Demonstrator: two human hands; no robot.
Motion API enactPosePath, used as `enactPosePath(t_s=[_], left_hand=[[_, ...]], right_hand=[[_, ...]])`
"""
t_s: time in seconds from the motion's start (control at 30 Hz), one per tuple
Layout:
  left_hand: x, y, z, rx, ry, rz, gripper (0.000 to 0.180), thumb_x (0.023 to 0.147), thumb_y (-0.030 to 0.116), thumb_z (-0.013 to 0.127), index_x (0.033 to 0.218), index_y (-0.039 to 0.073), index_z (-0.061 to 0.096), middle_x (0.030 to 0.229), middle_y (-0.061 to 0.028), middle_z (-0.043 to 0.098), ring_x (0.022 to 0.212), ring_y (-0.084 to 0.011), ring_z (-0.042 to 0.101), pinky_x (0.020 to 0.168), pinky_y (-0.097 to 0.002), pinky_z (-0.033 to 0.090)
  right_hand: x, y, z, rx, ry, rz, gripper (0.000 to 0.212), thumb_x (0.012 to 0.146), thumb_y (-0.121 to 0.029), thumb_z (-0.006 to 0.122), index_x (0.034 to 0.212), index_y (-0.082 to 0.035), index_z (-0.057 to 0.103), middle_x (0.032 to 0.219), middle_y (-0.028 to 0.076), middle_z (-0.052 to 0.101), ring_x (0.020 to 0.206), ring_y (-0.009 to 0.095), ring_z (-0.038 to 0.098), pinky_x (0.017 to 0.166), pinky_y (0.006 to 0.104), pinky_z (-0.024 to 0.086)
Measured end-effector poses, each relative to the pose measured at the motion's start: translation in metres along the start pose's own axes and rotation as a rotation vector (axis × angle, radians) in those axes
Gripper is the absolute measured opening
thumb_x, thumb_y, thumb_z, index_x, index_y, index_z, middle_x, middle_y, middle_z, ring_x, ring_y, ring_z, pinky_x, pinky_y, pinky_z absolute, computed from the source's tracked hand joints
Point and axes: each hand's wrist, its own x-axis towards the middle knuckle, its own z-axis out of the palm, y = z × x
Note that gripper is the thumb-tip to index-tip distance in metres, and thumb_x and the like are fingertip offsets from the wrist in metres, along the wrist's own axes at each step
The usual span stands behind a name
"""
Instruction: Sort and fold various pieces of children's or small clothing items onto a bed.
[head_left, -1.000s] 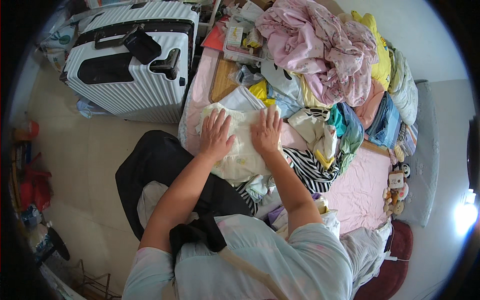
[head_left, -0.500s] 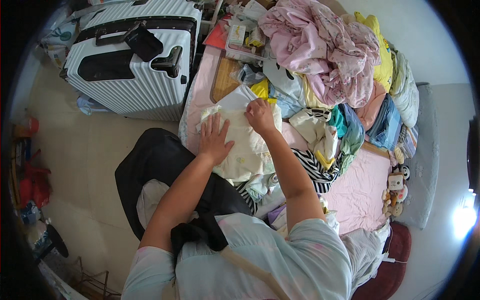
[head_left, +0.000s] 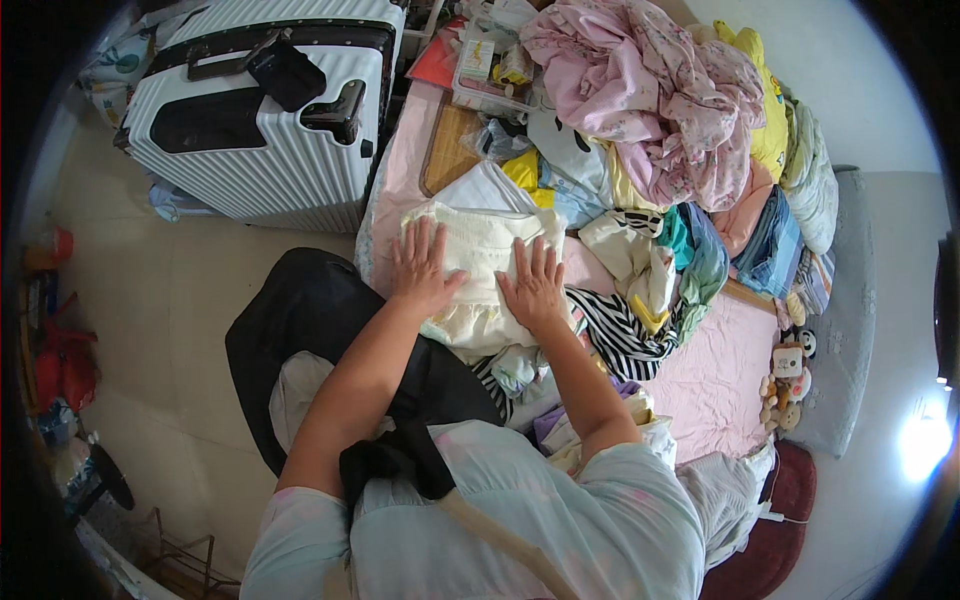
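A cream-coloured piece of clothing [head_left: 478, 250] lies spread on the bed in front of me, its far edge fairly straight. My left hand [head_left: 425, 275] rests flat on its left side with fingers stretched out. On the right side of the cloth, my right hand [head_left: 534, 288] also lies palm down, fingers spread. Neither hand grips anything. Just beyond the cream clothing, a white folded cloth [head_left: 486, 188] sticks out. Close to my body, rumpled pale clothes [head_left: 514, 370] touch its near edge.
Black-and-white striped cloth [head_left: 630, 335] and a heap of clothes lie to the right. Behind are a pink floral bedcover [head_left: 650, 90], a clear plastic box [head_left: 482, 75] and a wooden board [head_left: 450, 150]. A white suitcase [head_left: 270, 180] stands at the left, and black fabric [head_left: 300, 310] nearer me.
My right hand has let go of the far edge of the cream clothing, moved nearer and flattened onto it. The far edge now lies straighter. The left hand has barely moved.
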Motion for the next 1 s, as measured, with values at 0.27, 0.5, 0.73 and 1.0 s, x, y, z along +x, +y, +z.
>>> enactPosePath(t_s=[0.27, 0.5, 0.73, 1.0], left_hand=[[0.007, -0.018, 0.008, -0.176, 0.05, -0.048, 0.079, 0.082, 0.037, 0.06, 0.141, 0.005, 0.019, 0.143, -0.0208, 0.025, 0.134, -0.0338, 0.02, 0.109, -0.0469, 0.017], [0.01, -0.044, -0.008, -1.048, 0.043, -0.511, 0.048, 0.076, 0.023, 0.068, 0.111, -0.003, 0.048, 0.113, -0.0197, 0.052, 0.096, -0.0263, 0.057, 0.073, -0.0419, 0.049], [-0.01, -0.039, -0.023, -1.017, -0.444, -0.821, 0.089, 0.072, 0.031, 0.073, 0.132, -0.004, 0.017, 0.109, -0.0227, 0.05, 0.086, -0.028, 0.06, 0.06, -0.0421, 0.053], [-0.012, -0.032, -0.03, -1.083, -0.435, -0.841, 0.092, 0.073, 0.026, 0.069, 0.134, -0.005, 0.007, 0.109, -0.0243, 0.05, 0.082, -0.0288, 0.061, 0.055, -0.0392, 0.053]], right_hand=[[-0.003, 0.009, -0.001, 0.061, -0.069, 0.068, 0.069, 0.087, -0.051, 0.043, 0.142, -0.014, 0.023, 0.146, 0.024, 0.018, 0.132, 0.046, 0.018, 0.106, 0.0575, 0.016], [-0.032, 0.024, -0.035, 0.08, 0.069, -0.133, 0.072, 0.081, -0.041, 0.06, 0.139, -0.012, 0.028, 0.141, 0.026, 0.025, 0.13, 0.046, 0.024, 0.104, 0.0565, 0.02], [-0.049, -0.035, -0.063, -0.018, -0.305, -0.614, 0.094, 0.067, -0.047, 0.072, 0.142, -0.017, 0.024, 0.143, 0.018, 0.025, 0.13, 0.039, 0.028, 0.104, 0.0523, 0.024], [-0.038, -0.023, -0.043, 0.07, -0.274, -0.585, 0.093, 0.062, -0.032, 0.076, 0.14, -0.016, 0.028, 0.138, 0.016, 0.035, 0.122, 0.035, 0.04, 0.097, 0.046, 0.037]])
